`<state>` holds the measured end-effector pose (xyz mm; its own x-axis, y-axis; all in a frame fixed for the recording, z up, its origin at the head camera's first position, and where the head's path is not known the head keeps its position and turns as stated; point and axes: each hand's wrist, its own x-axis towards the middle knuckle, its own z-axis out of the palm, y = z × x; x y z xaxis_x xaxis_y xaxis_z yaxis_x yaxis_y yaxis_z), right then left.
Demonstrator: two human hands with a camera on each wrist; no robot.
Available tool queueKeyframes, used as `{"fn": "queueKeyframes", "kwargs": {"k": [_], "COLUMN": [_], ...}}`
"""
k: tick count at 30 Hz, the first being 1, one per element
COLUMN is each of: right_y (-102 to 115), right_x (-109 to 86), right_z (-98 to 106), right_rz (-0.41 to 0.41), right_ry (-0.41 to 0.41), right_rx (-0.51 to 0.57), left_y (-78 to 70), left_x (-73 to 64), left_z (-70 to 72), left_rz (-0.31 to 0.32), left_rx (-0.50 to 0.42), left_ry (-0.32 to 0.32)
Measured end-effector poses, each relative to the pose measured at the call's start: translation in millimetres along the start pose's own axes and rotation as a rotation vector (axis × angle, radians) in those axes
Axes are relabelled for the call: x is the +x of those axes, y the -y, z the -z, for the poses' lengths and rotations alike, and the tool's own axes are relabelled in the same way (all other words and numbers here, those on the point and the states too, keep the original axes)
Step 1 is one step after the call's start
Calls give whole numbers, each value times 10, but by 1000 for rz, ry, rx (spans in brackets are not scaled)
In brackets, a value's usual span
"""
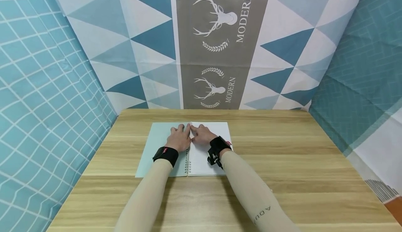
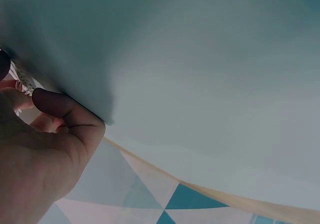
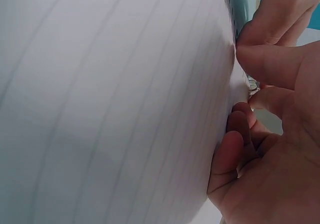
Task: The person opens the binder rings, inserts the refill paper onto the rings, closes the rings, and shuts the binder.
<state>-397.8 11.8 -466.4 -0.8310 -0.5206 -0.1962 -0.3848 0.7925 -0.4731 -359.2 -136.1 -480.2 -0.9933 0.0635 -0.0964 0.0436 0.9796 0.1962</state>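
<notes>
An opened spiral notebook lies flat on the table, with a pale blue-green cover (image 1: 151,144) on the left and a white lined page (image 1: 205,160) on the right. My left hand (image 1: 179,139) rests across the inner edge of the cover, its index finger stretched to the top of the wire binding (image 1: 187,167). From the other side my right hand (image 1: 202,135) touches the page, its index fingertip meeting the left one at the binding's top. Its thumb stays apart from that index finger, lower along the binding. Curled outer fingers (image 3: 229,156) lie against the paper in the right wrist view.
The notebook sits toward the far side of a wood-grain table (image 1: 282,162). Behind it hangs a patterned cloth (image 1: 216,50) with triangles and deer heads. A blue checked cloth (image 1: 41,85) borders the left side, a teal one (image 1: 361,68) the right.
</notes>
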Motion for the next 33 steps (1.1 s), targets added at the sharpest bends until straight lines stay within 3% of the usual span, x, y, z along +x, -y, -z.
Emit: {"fn": "queueKeyframes", "kwargs": {"k": [7, 13, 16, 19, 24, 29, 33], "right_y": [-78, -214, -269, -346, -471, -481, -453], "right_x": [-66, -356, -548, -730, -949, -1056, -1094], "right_z": [-39, 35, 114, 155, 132, 149, 202], "right_rz": [34, 85, 76, 56, 31, 43, 39], "right_ry": [11, 58, 59, 20, -75, -115, -198], "right_rx": [95, 338, 445, 481, 498, 469, 364], "left_y": [-14, -28, -22, -25, -42, -58, -87], "left_x": [-33, -64, -99, -172, -378, -607, -686], "left_z": [-37, -50, 27, 173, 361, 436, 494], "left_rz": [-8, -48, -52, -60, -66, -46, -84], "left_rx": [-11, -5, -19, -114, -280, -277, -255], "left_ry": [-5, 4, 27, 57, 65, 45, -18]}}
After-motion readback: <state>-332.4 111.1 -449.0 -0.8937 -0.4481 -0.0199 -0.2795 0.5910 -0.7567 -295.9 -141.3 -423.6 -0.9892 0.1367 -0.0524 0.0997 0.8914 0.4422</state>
